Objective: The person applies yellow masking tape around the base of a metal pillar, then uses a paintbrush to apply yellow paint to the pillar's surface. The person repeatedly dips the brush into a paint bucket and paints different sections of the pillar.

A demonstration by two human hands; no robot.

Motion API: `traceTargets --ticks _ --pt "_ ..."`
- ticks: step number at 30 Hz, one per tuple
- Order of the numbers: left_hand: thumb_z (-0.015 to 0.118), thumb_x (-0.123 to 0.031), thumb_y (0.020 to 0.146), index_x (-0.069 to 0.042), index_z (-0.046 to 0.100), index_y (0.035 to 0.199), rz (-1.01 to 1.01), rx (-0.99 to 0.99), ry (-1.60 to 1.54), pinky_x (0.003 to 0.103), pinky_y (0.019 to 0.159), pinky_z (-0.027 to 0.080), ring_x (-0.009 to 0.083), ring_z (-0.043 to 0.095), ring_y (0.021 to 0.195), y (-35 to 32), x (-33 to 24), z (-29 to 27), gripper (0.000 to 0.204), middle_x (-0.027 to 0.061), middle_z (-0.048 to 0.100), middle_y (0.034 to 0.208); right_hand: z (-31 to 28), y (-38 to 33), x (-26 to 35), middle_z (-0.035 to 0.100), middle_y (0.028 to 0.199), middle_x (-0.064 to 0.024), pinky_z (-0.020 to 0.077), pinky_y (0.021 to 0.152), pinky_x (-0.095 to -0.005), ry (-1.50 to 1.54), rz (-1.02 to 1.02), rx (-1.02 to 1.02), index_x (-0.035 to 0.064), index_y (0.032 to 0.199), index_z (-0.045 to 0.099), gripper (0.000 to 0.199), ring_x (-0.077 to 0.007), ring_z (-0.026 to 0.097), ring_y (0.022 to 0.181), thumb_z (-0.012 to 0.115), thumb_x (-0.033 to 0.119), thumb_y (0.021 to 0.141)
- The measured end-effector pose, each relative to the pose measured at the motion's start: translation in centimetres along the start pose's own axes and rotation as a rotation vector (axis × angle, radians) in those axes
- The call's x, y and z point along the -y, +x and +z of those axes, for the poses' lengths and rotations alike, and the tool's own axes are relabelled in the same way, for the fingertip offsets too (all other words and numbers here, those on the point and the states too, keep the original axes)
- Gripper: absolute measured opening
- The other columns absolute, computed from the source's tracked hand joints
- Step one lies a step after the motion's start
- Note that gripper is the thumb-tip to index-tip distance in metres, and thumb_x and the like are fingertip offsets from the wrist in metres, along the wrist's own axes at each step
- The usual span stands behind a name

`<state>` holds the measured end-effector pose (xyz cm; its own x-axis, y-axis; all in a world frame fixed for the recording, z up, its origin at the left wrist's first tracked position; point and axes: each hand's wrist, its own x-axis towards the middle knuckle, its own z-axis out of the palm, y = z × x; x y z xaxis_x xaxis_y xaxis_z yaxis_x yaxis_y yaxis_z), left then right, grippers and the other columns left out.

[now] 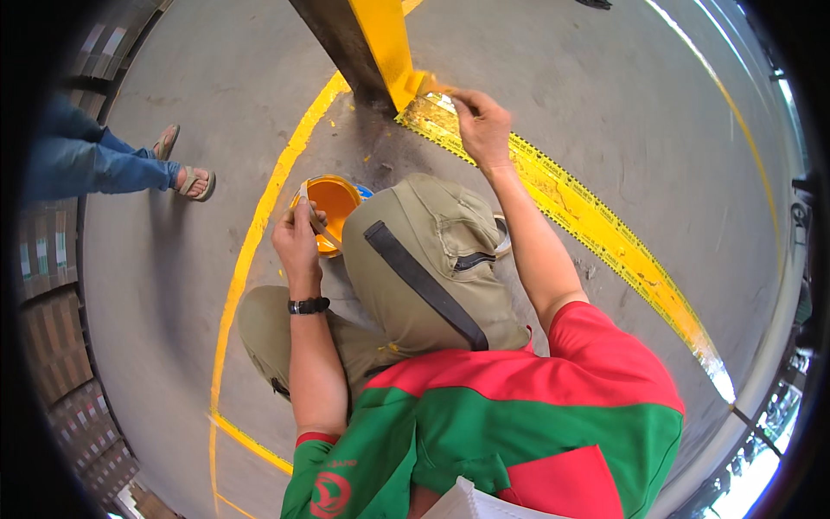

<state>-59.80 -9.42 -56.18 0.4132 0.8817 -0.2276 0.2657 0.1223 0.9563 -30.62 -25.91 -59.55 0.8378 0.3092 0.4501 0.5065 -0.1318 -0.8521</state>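
Observation:
My right hand (486, 130) is closed on a paintbrush (435, 86), whose bristles are at the foot of a yellow-painted post (386, 48). Below it, a wide yellow stripe (596, 216) on the floor is edged on both sides by yellow-and-black tape (553, 214). My left hand (298, 238) pinches a pale curved band (325, 229) at the side of a paint bucket (335, 192); it looks like the bucket's handle, though my fingers hide part of it. Orange-yellow paint coats the bucket's inside. My raised knee stands just right of the bucket.
A pale ring (502, 235), partly hidden, shows beside my knee. A narrower yellow line (259, 221) runs along the floor to the left. Another person's legs in jeans (104, 164) and sandals stand beyond it. Stacked boxes (56, 337) line the left edge.

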Motion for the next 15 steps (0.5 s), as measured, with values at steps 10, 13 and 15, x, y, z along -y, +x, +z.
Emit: traceTargets --ticks 10,13,15 --pt "0.062 -0.031 0.103 0.006 0.07 0.095 0.101 0.072 -0.032 0.031 0.07 0.055 0.0162 0.068 0.071 2.4 -4.9 0.7 0.039 0.0101 0.071 0.08 -3.0 3.3 7.3 0.078 0.089 -0.0103 0.0543 0.068 -0.0299 0.236 -0.013 0.155 0.0037 0.104 0.077 0.014 -0.0135 0.07 0.072 0.074 0.011 0.093" --pt "0.063 -0.031 0.103 0.005 0.071 0.093 0.138 0.112 -0.032 0.03 0.07 0.054 0.0147 0.067 0.07 2.9 -7.1 1.1 0.038 0.0095 0.071 0.079 -5.4 5.0 11.1 0.077 0.093 -0.0051 0.0538 0.073 -0.0267 0.131 -0.101 0.581 0.0036 0.11 0.075 0.017 -0.0105 0.067 0.08 0.074 0.013 0.095" --pt "0.063 -0.032 0.103 0.004 0.071 0.093 0.197 0.137 -0.035 0.029 0.07 0.054 0.0134 0.067 0.07 3.1 -8.7 2.1 0.038 0.009 0.071 0.078 -4.1 5.7 12.9 0.076 0.094 -0.0061 0.0538 0.074 -0.0302 0.071 -0.264 0.708 0.0071 0.108 0.076 0.015 -0.0152 0.067 0.081 0.074 0.013 0.094"
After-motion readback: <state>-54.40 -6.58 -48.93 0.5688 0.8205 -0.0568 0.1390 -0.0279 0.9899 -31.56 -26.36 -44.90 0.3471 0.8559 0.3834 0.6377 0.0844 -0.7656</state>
